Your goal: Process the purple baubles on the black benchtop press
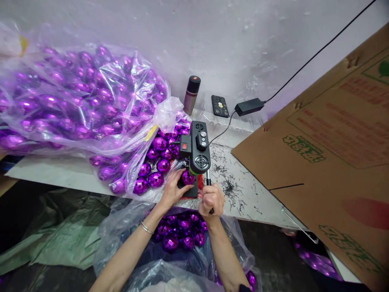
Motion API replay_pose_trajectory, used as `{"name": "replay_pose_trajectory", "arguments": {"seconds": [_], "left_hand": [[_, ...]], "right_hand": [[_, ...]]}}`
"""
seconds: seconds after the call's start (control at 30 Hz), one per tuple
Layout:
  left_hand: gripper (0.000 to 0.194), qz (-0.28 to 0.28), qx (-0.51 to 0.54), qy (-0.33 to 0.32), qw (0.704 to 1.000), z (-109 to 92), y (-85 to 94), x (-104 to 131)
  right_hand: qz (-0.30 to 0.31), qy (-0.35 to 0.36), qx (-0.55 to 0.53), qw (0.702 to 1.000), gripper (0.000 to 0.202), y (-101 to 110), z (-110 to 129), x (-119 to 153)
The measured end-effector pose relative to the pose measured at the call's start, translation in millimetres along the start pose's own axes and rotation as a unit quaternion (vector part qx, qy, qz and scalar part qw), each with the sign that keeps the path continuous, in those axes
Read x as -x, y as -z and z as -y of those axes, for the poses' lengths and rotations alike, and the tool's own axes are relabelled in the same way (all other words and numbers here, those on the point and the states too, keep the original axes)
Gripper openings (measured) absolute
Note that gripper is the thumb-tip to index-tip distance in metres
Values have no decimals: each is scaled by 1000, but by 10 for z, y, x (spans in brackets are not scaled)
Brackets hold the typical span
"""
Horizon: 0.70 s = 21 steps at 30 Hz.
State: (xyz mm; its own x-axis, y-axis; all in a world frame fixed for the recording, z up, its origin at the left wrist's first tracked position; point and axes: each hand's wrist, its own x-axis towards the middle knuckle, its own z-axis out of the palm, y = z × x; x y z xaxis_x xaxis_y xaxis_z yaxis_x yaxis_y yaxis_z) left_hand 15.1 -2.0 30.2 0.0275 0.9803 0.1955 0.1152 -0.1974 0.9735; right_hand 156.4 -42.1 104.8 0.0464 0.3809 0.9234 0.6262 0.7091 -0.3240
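Observation:
Under the head of a small black press machine (199,147), my left hand (174,190) holds a shiny purple ball (187,177) between thumb and fingers. The ball sits above the machine's dark base plate (191,191). My right hand (212,199) is wrapped round the black-gripped lever at the machine's right side. Loose purple faceted balls (156,179) lie to the left of the machine. More purple balls (170,242) rest in clear plastic on my lap, below the table edge.
A big clear bag of purple balls (75,97) fills the left. Behind stand a bottle (192,95), a phone (220,106) and a power adapter (249,106) with its cable. Small dark pins (229,186) litter the tabletop. A large cardboard box (322,142) takes up the right.

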Motion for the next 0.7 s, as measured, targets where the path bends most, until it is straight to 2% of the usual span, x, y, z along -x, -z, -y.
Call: {"name": "replay_pose_trajectory", "arguments": {"seconds": [0.47, 0.7], "left_hand": [[61, 4, -7, -9, 1000, 8, 2, -2], [61, 15, -24, -21, 999, 20, 10, -29]], "right_hand": [[-31, -10, -10, 999, 34, -75, -68, 191], [-28, -8, -28, 999, 34, -77, -95, 185]]}}
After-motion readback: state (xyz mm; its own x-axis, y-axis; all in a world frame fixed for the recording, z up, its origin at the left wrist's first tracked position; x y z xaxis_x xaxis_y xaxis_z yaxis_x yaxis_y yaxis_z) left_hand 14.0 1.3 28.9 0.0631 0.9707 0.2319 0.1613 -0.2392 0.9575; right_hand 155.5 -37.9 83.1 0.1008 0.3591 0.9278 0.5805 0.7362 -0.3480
